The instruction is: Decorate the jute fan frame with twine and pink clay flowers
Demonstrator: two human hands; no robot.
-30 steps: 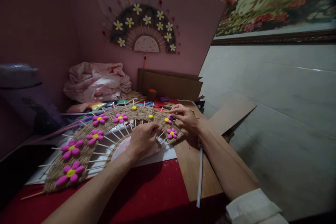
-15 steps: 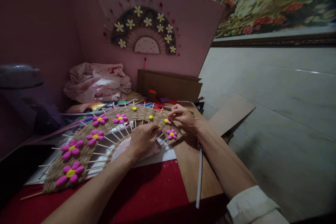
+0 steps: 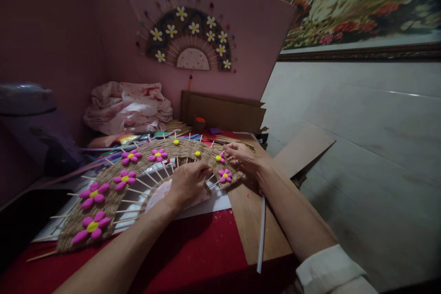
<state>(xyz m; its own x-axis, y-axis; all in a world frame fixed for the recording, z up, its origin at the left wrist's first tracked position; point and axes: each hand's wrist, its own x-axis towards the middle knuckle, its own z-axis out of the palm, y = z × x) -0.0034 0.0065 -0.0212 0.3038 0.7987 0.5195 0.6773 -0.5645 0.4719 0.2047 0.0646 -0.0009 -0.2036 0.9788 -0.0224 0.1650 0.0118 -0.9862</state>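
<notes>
A fan-shaped piece wound with brown twine [image 3: 138, 170] lies across the table, with thin sticks poking out of its edges. Pink flowers with yellow centres [image 3: 92, 227] are fixed along it, and two bare yellow dots [image 3: 197, 153] sit near the top. My left hand [image 3: 189, 183] is closed over the inner edge of the fan; whatever its fingers hold is hidden. By a yellow dot with pink petals beside it [image 3: 219, 158], my right hand [image 3: 243, 155] is held in a pinch, its contents too small to make out. A finished pink flower [image 3: 225, 175] sits just below.
Beneath the fan are white sheets and a red cloth [image 3: 193, 248]. A wooden board [image 3: 262, 234] with a clear stick [image 3: 261, 239] lies at right. Behind stand cardboard [image 3: 223, 112] and crumpled pink fabric [image 3: 129, 108]. A similar flowered fan [image 3: 188, 39] hangs at the back.
My right hand has drawn slightly to the right, off the partly petalled yellow dot, and more pink shows beside that dot. My left hand stays nearly in place.
</notes>
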